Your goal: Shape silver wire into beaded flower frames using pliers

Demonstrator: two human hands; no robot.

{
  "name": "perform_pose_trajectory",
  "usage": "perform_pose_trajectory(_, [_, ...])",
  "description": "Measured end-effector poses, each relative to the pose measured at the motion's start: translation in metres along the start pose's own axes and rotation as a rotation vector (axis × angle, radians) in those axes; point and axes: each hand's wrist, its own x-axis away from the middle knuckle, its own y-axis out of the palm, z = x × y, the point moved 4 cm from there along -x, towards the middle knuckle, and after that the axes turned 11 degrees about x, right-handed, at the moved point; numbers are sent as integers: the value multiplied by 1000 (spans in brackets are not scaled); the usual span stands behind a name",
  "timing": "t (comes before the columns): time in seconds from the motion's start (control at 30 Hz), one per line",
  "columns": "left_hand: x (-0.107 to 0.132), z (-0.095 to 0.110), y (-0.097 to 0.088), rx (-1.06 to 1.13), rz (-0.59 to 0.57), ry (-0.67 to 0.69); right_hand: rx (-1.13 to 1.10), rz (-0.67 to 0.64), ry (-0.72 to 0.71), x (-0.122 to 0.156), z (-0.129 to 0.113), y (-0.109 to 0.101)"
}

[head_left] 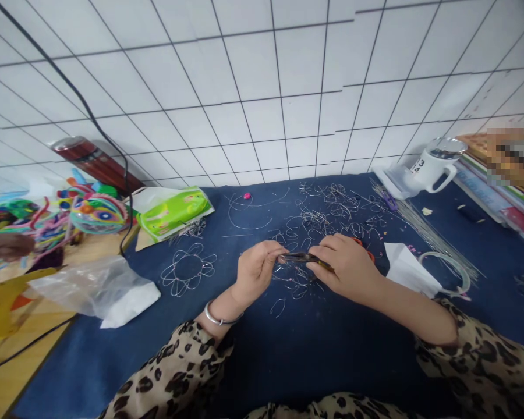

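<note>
My right hand (347, 265) is closed around a pair of pliers (305, 258) with orange handles, the jaws pointing left. My left hand (257, 267) pinches a thin wire piece (282, 256) at the jaws' tip. Both hands hover over a dark blue cloth (288, 349). Bent wire loops (294, 288) lie right under the hands. A wire flower shape (187, 269) rests on the cloth to the left. A silver bangle circles my left wrist.
Several loose wire loops (332, 209) spread behind the hands. A green tissue pack (174, 212), clear plastic bag (87, 285), yellow glue gun (4, 302) and colourful pipe-cleaner crafts (87, 209) sit left. A white mug (434, 166), straight wires (428, 233), white paper (408, 267) and stacked books lie right.
</note>
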Motion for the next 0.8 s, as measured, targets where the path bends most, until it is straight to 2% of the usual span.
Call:
perform_pose_trajectory(0.53, [2, -3, 0, 11, -18, -46, 16, 11, -4, 3, 0, 6])
perform_pose_trajectory(0.8, [2, -4, -2, 43, -21, -42, 142, 34, 18, 4, -5, -3])
